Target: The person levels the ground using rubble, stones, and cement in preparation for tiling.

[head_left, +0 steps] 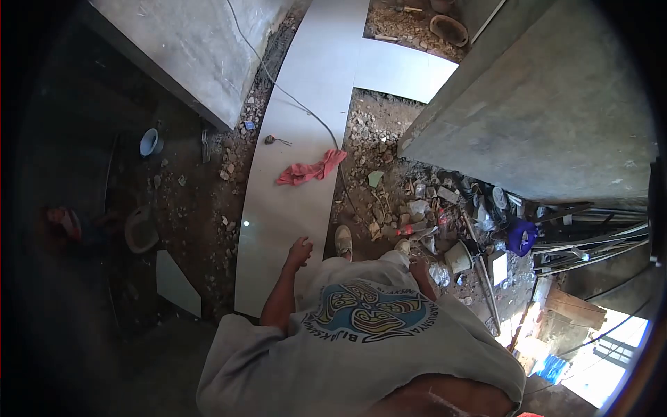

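Note:
My left hand [300, 251] hangs over the white tiled strip [278, 215], its fingers loosely bent and apart, with nothing visible in it. At my right side, my right hand [419, 267] shows only in part beside my shirt, close to the rubble; its fingers are too small and hidden to read. A crumpled red cloth [311, 171] lies on the tiles ahead of my left hand. Farther up the strip is a small trowel-like tool [276, 140], blurred. A grey cable [299, 104] runs along the tiles and passes by the cloth.
Debris and a bucket [458, 257] lie to my right, near a purple bag [521, 238] and stacked long bars [590, 240]. Concrete walls [542, 118] stand on both sides. At left are a light blue bucket [150, 142], a cut tile [177, 285] and another person [66, 222].

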`<state>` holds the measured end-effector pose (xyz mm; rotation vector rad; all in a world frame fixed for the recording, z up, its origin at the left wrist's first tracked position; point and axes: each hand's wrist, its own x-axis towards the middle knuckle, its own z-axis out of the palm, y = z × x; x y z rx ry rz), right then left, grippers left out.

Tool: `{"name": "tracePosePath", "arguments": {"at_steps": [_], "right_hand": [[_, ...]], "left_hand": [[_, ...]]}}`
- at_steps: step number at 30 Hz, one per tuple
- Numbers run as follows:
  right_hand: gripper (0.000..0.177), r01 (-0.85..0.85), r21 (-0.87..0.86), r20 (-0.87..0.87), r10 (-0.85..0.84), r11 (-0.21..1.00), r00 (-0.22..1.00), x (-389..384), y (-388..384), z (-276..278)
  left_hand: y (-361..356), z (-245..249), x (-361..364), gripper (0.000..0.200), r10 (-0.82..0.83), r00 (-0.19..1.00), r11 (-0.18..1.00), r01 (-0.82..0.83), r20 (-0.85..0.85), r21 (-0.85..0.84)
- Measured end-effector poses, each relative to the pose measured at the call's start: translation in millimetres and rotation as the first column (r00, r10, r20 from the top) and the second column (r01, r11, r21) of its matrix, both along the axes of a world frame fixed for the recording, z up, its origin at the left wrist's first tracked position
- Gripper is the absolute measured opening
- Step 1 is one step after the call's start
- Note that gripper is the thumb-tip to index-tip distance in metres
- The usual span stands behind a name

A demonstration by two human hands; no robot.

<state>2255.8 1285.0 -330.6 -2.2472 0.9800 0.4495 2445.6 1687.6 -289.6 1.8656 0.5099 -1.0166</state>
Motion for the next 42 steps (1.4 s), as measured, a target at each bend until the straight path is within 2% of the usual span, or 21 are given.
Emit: {"name": "tracePosePath", "arguments": {"at_steps": [1,5,8,9,12,15,18,19,20,22,25,28,31,32,33,35,36,38,40,41,42], "right_hand": [[0.024,0.018,0.019,-0.029,-0.018,1.000,0.999,4.3,-1.7,3.1],[0.022,0.216,-0.104,0.026,-0.215,0.971,0.976,18.0,8.6,36.1],[0.023,0.197,-0.165,0.059,-0.190,0.966,0.980,15.3,6.5,39.7],[0.022,0.224,-0.103,0.006,-0.224,0.969,0.975,16.0,5.0,41.6],[0.022,0.210,-0.103,0.043,-0.206,0.972,0.978,5.7,5.3,41.4],[0.022,0.182,-0.056,-0.117,-0.187,0.982,0.975,3.1,-1.1,28.1],[0.024,0.174,0.034,-0.187,-0.165,0.984,0.968,30.9,-3.5,38.6],[0.026,0.142,0.065,-0.159,-0.130,0.988,0.979,31.3,-11.5,15.3],[0.027,0.150,0.087,-0.170,-0.134,0.985,0.976,45.2,-12.3,16.8],[0.029,0.159,0.129,-0.187,-0.134,0.979,0.973,85.2,-17.6,20.4],[0.025,0.050,0.136,0.014,-0.052,0.989,0.999,130.7,-37.0,-14.3],[0.027,0.065,0.186,-0.057,-0.055,0.980,0.997,185.3,-71.1,-72.1],[0.030,-0.273,0.101,-0.020,0.276,0.957,0.961,265.9,-105.4,-77.2],[0.028,-0.101,0.074,0.146,0.090,0.992,0.985,281.0,-117.8,-118.9],[0.027,-0.243,-0.004,0.262,0.235,0.970,0.936,317.6,-135.1,-114.6],[0.026,-0.323,0.095,0.203,0.300,0.942,0.932,375.8,-138.5,-59.1],[0.026,-0.269,0.218,0.080,0.258,0.938,0.963,438.8,-154.5,-6.0],[0.024,-0.499,-0.028,0.040,0.500,0.866,0.865,510.5,-167.5,36.1],[0.022,-0.678,-0.163,0.260,0.694,0.717,0.671,553.5,-182.1,39.1],[0.023,-0.564,-0.033,0.441,0.518,0.825,0.733,570.3,-181.2,30.9],[0.024,-0.451,0.119,0.587,0.303,0.885,0.751,590.3,-177.7,31.8]], "left_hand": [[2.2,1.3,-0.2,0.054,0.014,1.000,1.000,-0.014,-0.024,0.007],[17.4,4.0,-4.9,0.055,0.027,0.998,0.999,-0.025,-0.064,0.032],[26.1,1.9,-11.0,0.056,0.037,0.996,0.998,-0.033,-0.086,0.046],[28.4,0.6,-10.0,0.056,0.048,0.995,0.998,-0.044,-0.089,0.046],[28.0,6.0,-10.0,0.056,0.071,0.991,0.997,-0.066,-0.117,0.047],[24.5,2.3,-9.8,0.058,0.092,0.986,0.996,-0.090,-0.140,0.019],[13.1,9.6,-2.0,0.058,0.110,0.981,0.994,-0.108,-0.160,0.022],[8.5,12.6,2.8,0.058,0.106,0.979,0.994,-0.102,-0.176,0.032],[6.4,10.4,9.0,0.058,0.109,0.977,0.994,-0.104,-0.185,0.036],[1.1,3.4,19.6,0.058,0.121,0.973,0.993,-0.115,-0.199,0.041],[-11.9,-0.7,51.8,0.059,0.168,0.964,0.986,-0.161,-0.205,0.053],[-26.2,-6.8,100.0,0.059,0.192,0.959,0.981,-0.185,-0.207,0.056],[-50.9,10.6,163.0,0.060,0.304,0.931,0.953,-0.293,-0.203,0.079],[-63.4,18.4,184.5,0.060,0.347,0.915,0.938,-0.336,-0.206,0.087],[-72.0,16.3,204.1,0.060,0.396,0.894,0.918,-0.389,-0.210,0.075],[-84.5,26.3,233.9,0.060,0.395,0.894,0.918,-0.388,-0.210,0.076],[-106.8,21.9,272.9,0.060,0.390,0.903,0.920,-0.391,-0.182,0.034],[-131.0,30.3,316.7,0.060,0.358,0.916,0.933,-0.356,-0.181,0.045],[-163.0,30.4,371.4,0.059,0.323,0.937,0.944,-0.328,-0.137,-0.018],[-175.8,30.5,393.1,0.057,0.295,0.950,0.953,-0.300,-0.106,-0.033],[-182.7,17.7,413.0,0.056,0.264,0.959,0.961,-0.271,-0.108,-0.060]]}}
